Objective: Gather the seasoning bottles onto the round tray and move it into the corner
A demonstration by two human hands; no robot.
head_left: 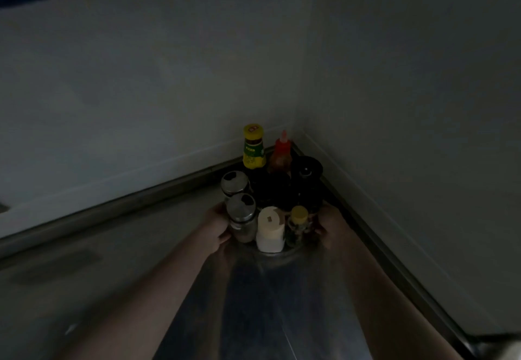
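— Dim steel counter (112,289), pale walls meeting at the corner (296,139) just behind the load.

— Round tray (277,254) already close in there, only a sliver of front rim showing. Crowded with bottles: yellow-capped dark sauce bottle (253,148) and red squeeze bottle (282,151) at the back, black grinder (306,170) to the right, two steel-lidded shakers (239,213) on the left, white jar (270,230) and small yellow-lidded jar (298,227) in front.

— And the hands?

— Left hand (218,228) on the tray's left edge, fingers curled round it beside the nearer shaker. Right hand (329,228) on the right edge; thumb in, rest of the fingers too dark to read, seemingly wrapped likewise.

— Nearly finished, then?

— Looks so. Best slid, not lifted: low, even push from both sides, no twist, so the tall back bottles stay upright.

— Risks?

— Probably the grinder or red bottle nudging the wall and tipping inward. Knuckles of the right hand close to the raised counter lip as well. Slow last stretch, stop at first contact, then fingers eased off outward without dragging the rim.
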